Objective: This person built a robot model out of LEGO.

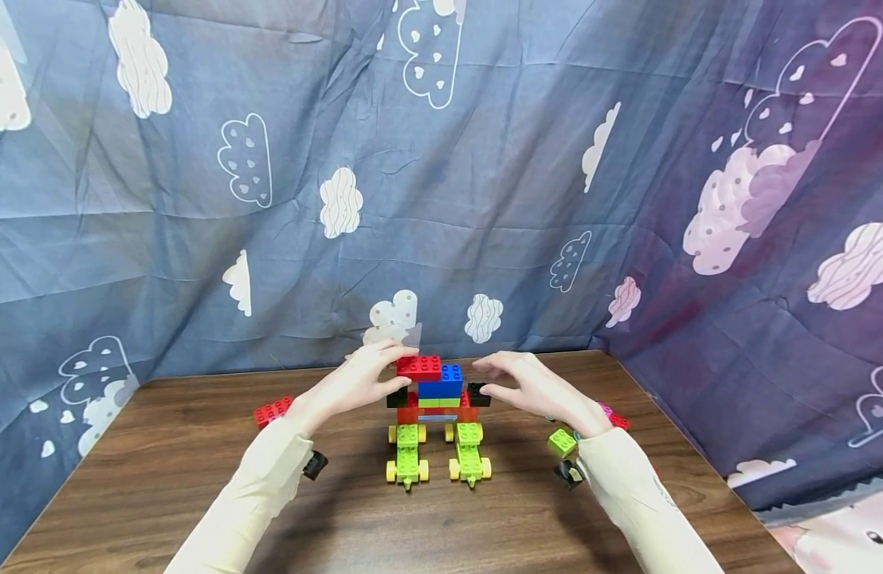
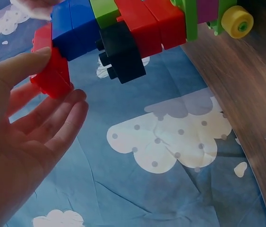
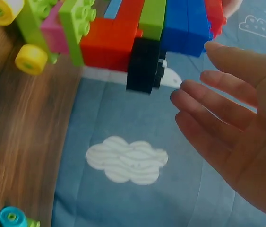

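Fabric (image 1: pixel 477 159) printed with white clouds (image 1: pixel 341 202) hangs behind a wooden table (image 1: pixel 198 454); mid-table stands a block build (image 1: pixel 439 389) on green wheeled bases (image 1: pixel 407 454). The left hand (image 1: pixel 357 379) pinches its red top block (image 1: pixel 421 367); the right hand (image 1: pixel 538 387), fingers apart, hovers beside blue blocks (image 3: pixel 185 26).

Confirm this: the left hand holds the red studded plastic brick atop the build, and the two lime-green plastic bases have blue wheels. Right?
Not quite: the wheels on the two lime-green plastic bases are yellow, not blue, as the head view shows. The left hand does hold the red studded plastic brick atop the build.
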`<state>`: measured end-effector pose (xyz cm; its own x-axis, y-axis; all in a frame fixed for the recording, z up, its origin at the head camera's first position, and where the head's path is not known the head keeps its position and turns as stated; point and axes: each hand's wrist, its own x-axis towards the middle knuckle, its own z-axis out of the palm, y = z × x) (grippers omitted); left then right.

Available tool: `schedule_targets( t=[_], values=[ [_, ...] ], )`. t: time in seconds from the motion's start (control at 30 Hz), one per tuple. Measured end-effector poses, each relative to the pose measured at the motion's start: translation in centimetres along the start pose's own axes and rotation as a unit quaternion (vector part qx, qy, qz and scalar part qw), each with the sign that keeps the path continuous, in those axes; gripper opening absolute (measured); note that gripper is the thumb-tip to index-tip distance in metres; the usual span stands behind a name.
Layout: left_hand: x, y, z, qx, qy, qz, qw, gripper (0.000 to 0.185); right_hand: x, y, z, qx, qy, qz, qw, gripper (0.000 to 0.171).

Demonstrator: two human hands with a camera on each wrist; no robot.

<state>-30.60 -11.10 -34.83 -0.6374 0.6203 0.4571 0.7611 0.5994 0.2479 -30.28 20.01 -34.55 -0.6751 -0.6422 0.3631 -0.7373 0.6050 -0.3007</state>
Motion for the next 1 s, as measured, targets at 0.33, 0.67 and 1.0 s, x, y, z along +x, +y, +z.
schedule_targets(
  t=[0.33,0.67,1.0],
  values=[
    [-0.6,-0.7,-0.1,-0.010,0.016,0.001,0.9998,0.042,-3.6,2.7,-1.0,-0.044,0.034,0.025,0.998,0.031],
    [-0.7,-1.0,0.0,-0.040,0.013,-0.016,0.9990,0.041,-8.4,5.2,-2.3,-0.092,0.070,0.063,0.991,0.030],
    [-0.9,-1.0,0.1,-0.041,0.015,-0.020,0.9989,0.041,-13.7,8.5,-2.8,-0.140,0.076,0.132,0.978,0.034]
  ],
)
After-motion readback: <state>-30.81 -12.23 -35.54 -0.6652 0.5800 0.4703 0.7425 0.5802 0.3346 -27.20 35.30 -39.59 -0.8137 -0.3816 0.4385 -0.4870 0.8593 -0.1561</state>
